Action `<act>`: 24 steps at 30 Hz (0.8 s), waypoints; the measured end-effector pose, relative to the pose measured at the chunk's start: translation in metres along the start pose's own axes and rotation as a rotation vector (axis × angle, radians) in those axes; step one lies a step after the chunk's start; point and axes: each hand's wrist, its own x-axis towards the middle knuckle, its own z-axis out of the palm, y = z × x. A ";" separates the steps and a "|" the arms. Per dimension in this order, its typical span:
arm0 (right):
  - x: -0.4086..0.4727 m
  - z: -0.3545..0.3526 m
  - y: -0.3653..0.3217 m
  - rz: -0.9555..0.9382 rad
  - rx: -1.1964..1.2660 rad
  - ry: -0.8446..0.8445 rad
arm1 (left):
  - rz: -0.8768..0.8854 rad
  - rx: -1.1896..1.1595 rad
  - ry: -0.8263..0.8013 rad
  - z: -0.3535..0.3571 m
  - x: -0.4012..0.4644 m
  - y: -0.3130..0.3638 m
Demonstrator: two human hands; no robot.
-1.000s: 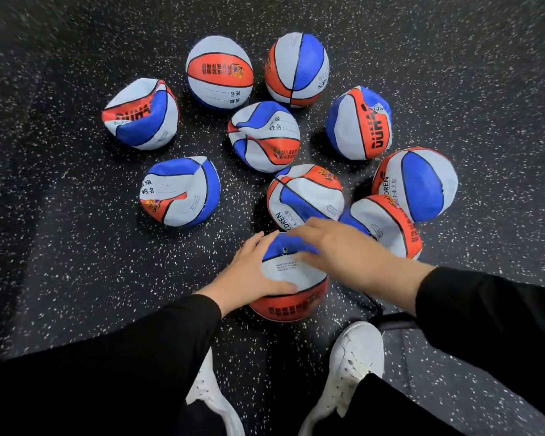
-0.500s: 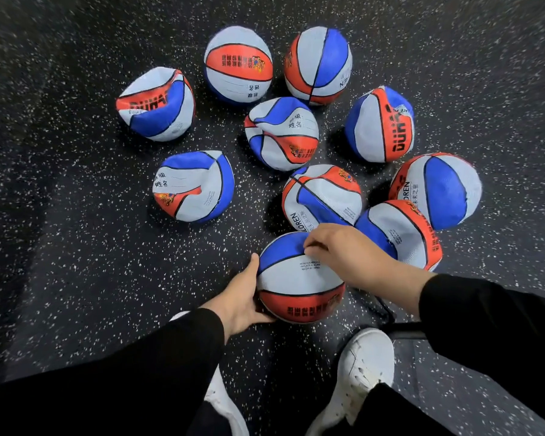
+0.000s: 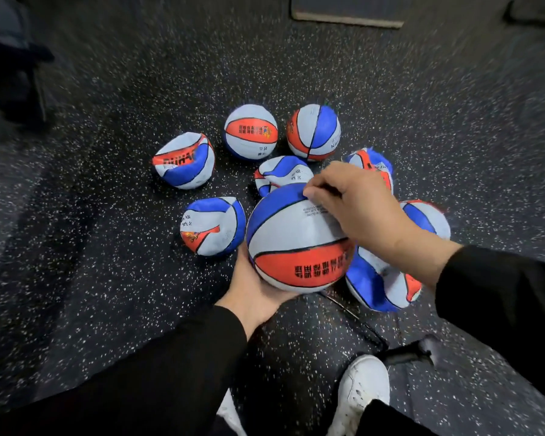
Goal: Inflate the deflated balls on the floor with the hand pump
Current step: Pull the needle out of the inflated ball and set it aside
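Note:
A round blue, white and red ball (image 3: 296, 234) is lifted off the speckled black floor. My left hand (image 3: 258, 291) cups it from below, fingers curled round its underside. My right hand (image 3: 356, 209) lies over its top, fingertips bent and pinching at the blue panel by the small print; what they pinch is hidden. Several crumpled, deflated balls lie around, among them one at the left (image 3: 183, 162), one nearer (image 3: 211, 226) and one under my right wrist (image 3: 381, 284). The black hand pump (image 3: 406, 354) lies on the floor with its thin hose (image 3: 356, 319) running toward the ball.
Two rounder balls (image 3: 250, 132) (image 3: 313, 132) sit at the back of the group. My white shoe (image 3: 362, 388) stands beside the pump. A dark mat edge (image 3: 346, 11) lies at the top, and dark objects (image 3: 10, 73) stand at the far left.
The ball has come up off the floor. My left hand slid from its side to beneath it, my right hand stayed on top, and the view tilted up and back.

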 end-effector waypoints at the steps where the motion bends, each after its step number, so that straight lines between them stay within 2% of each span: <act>1: 0.005 -0.009 -0.012 -0.025 -0.023 0.053 | 0.019 -0.034 -0.047 0.012 -0.014 0.010; 3: 0.010 -0.028 -0.036 -0.087 -0.109 0.154 | 0.040 -0.033 -0.056 0.032 -0.043 0.030; 7: 0.009 -0.058 -0.088 -0.194 -0.307 0.242 | 0.072 0.057 0.013 0.044 -0.091 0.065; 11: -0.010 -0.079 -0.134 -0.220 -0.354 0.346 | 0.125 0.204 0.025 0.039 -0.137 0.096; 16: -0.031 -0.080 -0.162 -0.110 -0.266 0.468 | 0.257 0.312 -0.048 0.032 -0.180 0.115; 21: -0.039 -0.068 -0.170 -0.078 -0.094 0.535 | 0.345 0.243 -0.125 0.036 -0.199 0.115; 24: -0.036 -0.067 -0.168 -0.035 -0.035 0.572 | 0.461 0.145 -0.202 0.041 -0.201 0.119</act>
